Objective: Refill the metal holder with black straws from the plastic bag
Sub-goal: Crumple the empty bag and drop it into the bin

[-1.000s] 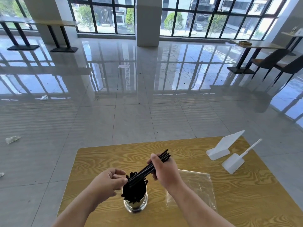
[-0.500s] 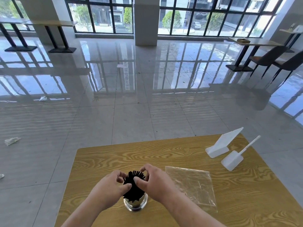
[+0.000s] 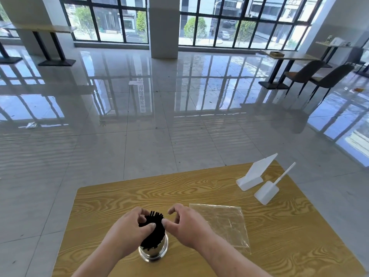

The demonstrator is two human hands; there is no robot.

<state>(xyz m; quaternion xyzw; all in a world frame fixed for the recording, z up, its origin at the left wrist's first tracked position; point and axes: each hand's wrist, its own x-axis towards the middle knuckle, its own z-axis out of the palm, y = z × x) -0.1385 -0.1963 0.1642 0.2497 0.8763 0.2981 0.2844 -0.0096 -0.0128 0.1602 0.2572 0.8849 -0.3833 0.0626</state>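
A shiny metal holder (image 3: 157,251) stands near the front of the wooden table (image 3: 279,246), packed with a bundle of black straws (image 3: 152,230) that stick up out of it. My left hand (image 3: 127,230) curls round the top of the bundle, thumb on the near side and fingers on the far side. My right hand (image 3: 185,226) sits just right of the straws, its thumb tip touching the bundle and its loosely bent fingers lifted clear. The clear plastic bag (image 3: 223,222) lies flat on the table to the right, with no straws visible in it.
A white plastic sign stand (image 3: 253,174) and a white scoop with a long handle (image 3: 267,191) lie at the table's far right corner. Beyond the table is a glossy tiled floor with other tables and chairs far off.
My right hand pushed its handful of straws down into the holder and has since drawn back a little to the right. Both hands closed in around the bundle top.
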